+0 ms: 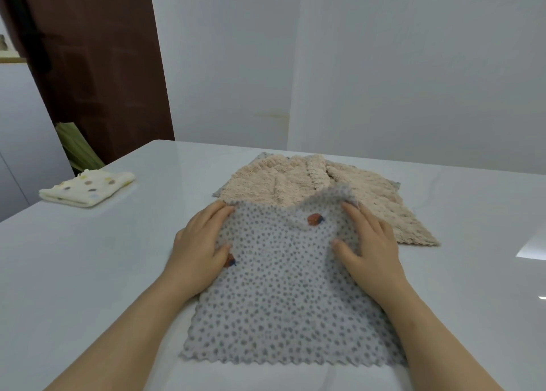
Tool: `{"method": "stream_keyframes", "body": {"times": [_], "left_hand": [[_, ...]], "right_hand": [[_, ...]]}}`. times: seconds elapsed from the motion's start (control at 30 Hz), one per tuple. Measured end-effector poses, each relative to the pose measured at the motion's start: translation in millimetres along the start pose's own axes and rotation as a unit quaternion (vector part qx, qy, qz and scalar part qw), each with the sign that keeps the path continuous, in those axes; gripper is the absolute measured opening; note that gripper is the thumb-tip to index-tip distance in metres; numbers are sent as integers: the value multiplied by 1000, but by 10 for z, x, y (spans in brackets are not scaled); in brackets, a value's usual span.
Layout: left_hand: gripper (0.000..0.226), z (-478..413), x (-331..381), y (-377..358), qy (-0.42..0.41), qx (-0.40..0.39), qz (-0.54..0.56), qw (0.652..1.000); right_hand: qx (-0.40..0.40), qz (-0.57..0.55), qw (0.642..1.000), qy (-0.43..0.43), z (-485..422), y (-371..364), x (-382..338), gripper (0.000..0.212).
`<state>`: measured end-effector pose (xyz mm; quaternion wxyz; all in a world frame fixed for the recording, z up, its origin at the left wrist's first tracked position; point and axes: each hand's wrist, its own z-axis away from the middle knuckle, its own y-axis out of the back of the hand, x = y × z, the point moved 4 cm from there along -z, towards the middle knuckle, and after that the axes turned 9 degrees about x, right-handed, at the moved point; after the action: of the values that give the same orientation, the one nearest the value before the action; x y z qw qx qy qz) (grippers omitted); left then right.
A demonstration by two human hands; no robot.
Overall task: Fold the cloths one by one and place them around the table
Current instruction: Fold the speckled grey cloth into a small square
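A glossy white counter (88,272) spans the lower frame. A grey dotted fleece cloth (283,296) lies at lower centre. The left hand (201,243) and right hand (369,243) press its far half, each grip wide with fingers straight. A beige plush cloth (283,178) lies behind, touching it. A folded cream spotted cloth (88,188) sits at centre left.

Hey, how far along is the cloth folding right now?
One cream polka-dot cloth lies folded on the white table's left side. In hand: the left hand and right hand press the grey speckled fleece cloth, spread flat, unfolded. Left: the rumpled beige fluffy cloth behind it.
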<state>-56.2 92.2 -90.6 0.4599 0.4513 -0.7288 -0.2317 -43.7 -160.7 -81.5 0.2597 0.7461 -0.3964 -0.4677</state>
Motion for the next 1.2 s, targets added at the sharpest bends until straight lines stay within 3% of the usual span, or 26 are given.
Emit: {"method": "stream_keyframes", "body": {"times": [0.13, 0.3, 0.5, 0.6, 0.7, 0.77, 0.83, 1.07, 1.2], "left_hand": [[75, 3, 33, 71, 3, 50, 21, 999], [54, -16, -60, -179, 33, -80, -129, 988], [57, -37, -69, -245, 54, -116, -162, 979], [59, -42, -38, -168, 45, -61, -74, 994], [47, 14, -32, -10, 58, 33, 83, 994], [34, 109, 23, 21, 15, 23, 98, 995], [31, 209, 90, 17, -33, -7, 86, 996], [18, 599, 238, 164, -108, -27, 70, 991], [22, 859, 239, 253, -133, -65, 50, 988]], "right_hand": [[58, -25, 998, 11, 14, 42, -19, 70], [-97, 102, 988, -59, 4, -148, 123, 65], [-101, 121, 984, -83, -31, -178, 131, 67], [-96, 118, 986, -74, -35, -178, 124, 67], [-2, 25, 996, -85, -2, -74, 107, 57], [108, -52, 990, -76, 79, 56, 111, 32], [139, -68, 987, -41, 191, 143, 97, 10], [-23, -40, 996, 75, 665, 263, -30, 32], [-57, -49, 992, 106, 900, 346, -17, 12]]}}
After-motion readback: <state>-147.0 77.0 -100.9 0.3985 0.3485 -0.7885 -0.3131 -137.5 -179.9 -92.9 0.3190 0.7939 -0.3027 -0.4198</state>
